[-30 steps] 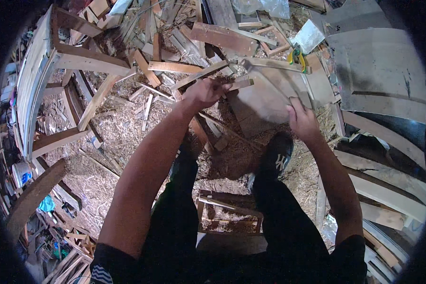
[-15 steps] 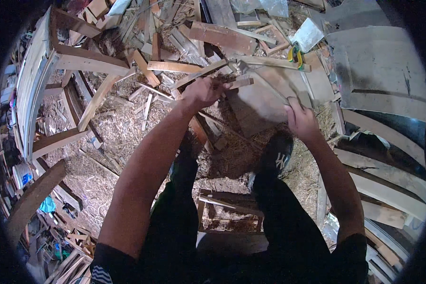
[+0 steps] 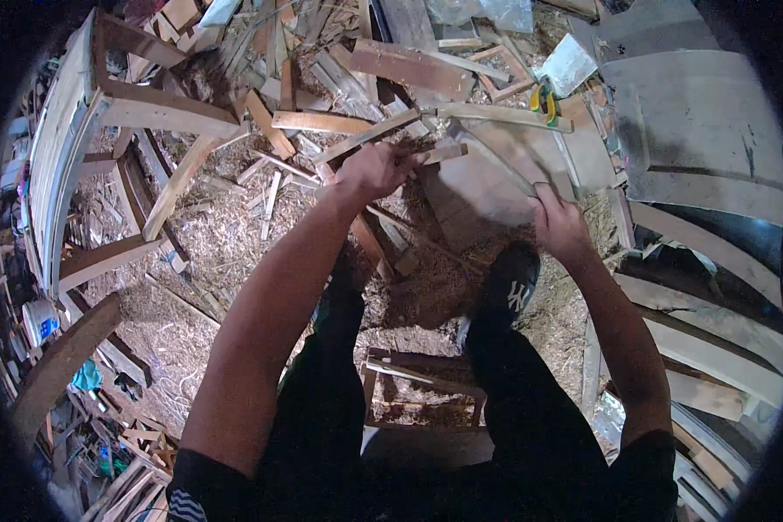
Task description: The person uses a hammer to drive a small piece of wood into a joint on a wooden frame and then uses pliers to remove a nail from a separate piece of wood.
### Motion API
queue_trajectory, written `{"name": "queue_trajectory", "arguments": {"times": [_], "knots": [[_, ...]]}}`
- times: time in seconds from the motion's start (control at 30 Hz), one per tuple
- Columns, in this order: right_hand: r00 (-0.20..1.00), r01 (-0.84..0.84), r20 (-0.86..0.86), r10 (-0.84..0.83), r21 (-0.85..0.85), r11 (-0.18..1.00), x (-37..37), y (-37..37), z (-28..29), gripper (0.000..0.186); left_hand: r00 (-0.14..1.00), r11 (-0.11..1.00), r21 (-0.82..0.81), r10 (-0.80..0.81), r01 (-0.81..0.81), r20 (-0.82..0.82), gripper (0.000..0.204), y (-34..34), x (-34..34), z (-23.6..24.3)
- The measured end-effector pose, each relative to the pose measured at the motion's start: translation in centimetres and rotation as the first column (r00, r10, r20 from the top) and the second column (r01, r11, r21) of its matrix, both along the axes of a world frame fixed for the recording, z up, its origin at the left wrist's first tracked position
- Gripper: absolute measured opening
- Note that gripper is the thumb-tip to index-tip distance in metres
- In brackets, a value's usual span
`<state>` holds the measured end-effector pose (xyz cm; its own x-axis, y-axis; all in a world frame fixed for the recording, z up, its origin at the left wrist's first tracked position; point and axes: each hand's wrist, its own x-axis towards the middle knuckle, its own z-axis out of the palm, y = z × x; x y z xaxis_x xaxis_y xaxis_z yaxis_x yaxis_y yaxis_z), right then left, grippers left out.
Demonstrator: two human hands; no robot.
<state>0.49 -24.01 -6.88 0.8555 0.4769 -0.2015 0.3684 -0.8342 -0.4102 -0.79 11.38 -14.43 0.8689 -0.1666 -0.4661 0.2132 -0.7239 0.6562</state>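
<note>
Wood strip [image 3: 445,155] at 1 o'clock, clasped by left grip [image 3: 376,170]; right grip [image 3: 559,224] grasps hammer [image 3: 497,161]. Apparently steadying; next calls for careful aim.

Short wooden piece [image 3: 445,155] near slanted hammer [image 3: 499,163]

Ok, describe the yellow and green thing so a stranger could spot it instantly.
Find the big grey panel at upper right. Left of it, beyond the right hand, is a pale wooden strip with the yellow and green thing near its right end. Bright colours set it apart from surrounding wood.
</note>
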Motion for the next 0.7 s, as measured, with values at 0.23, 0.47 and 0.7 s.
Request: {"name": "queue_trajectory", "arguments": {"times": [0.23,0.47,0.7], "knots": [[0.998,-0.050,0.046,0.052,-0.036,0.998,-0.2,2.2,1.1,0.024,0.998,0.998,0.066,-0.005,0.010,-0.070,0.058,0.1,0.3,1.2],[0.999,-0.012,-0.039,0.006,-0.156,0.988,0.7,0.0,-0.8,0.021,0.998,1.000,0.007,-0.003,0.003,-0.059,0.053,0.0,0.2,1.1],[0.995,-0.075,-0.084,0.053,-0.286,0.955,0.6,1.6,-0.7,0.021,0.998,0.999,0.045,0.010,-0.007,-0.058,0.050,-0.4,0.2,2.4]]}}
